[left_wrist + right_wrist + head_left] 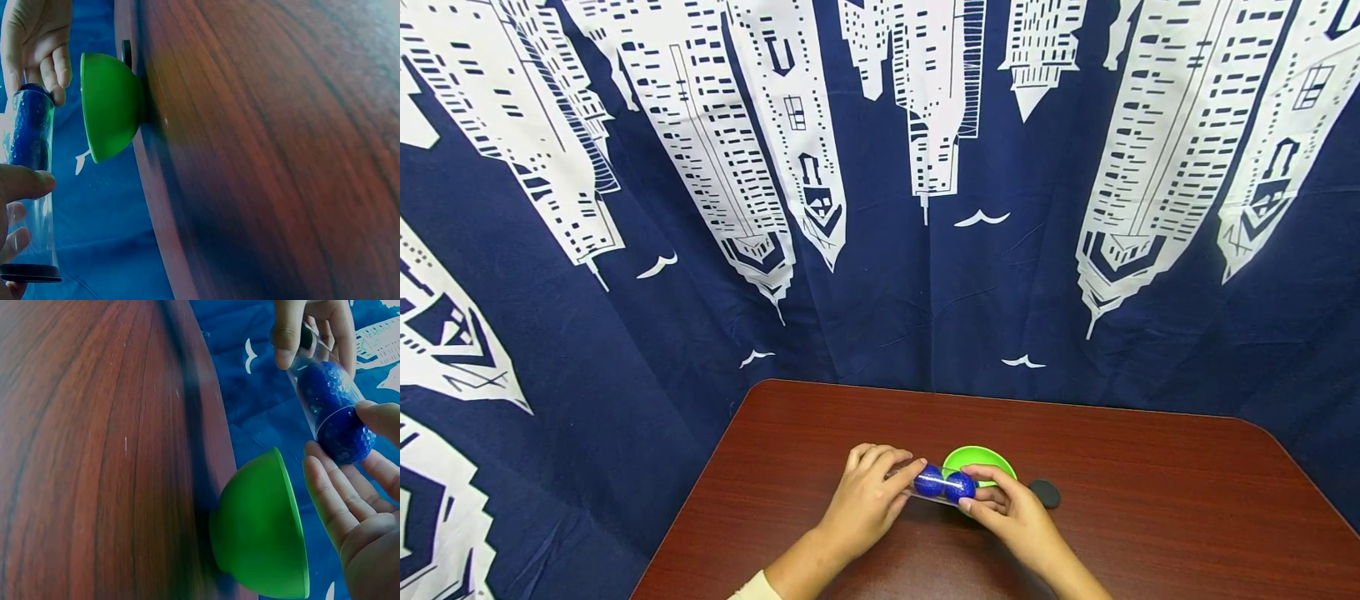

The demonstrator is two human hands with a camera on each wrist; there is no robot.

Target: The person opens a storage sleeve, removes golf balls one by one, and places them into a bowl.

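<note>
My left hand (868, 492) grips a clear plastic tube (41, 228) by its left part, above the table. A black cap (30, 273) closes the tube's end on that side. Inside, toward the right end, sit two dimpled blue golf balls, the inner ball (324, 387) and the outer ball (345, 439). The outer one bulges past the tube's rim. At that end my right hand (1015, 508) pinches the outer ball, thumb on one side and fingers on the other. A green bowl (977, 455) stands upright just behind and beneath the tube.
A loose black round cap (1045, 493) lies on the brown wooden table (1150, 500), right of the bowl. Behind the table's far edge hangs a dark blue curtain (880, 333) printed with white buildings and birds.
</note>
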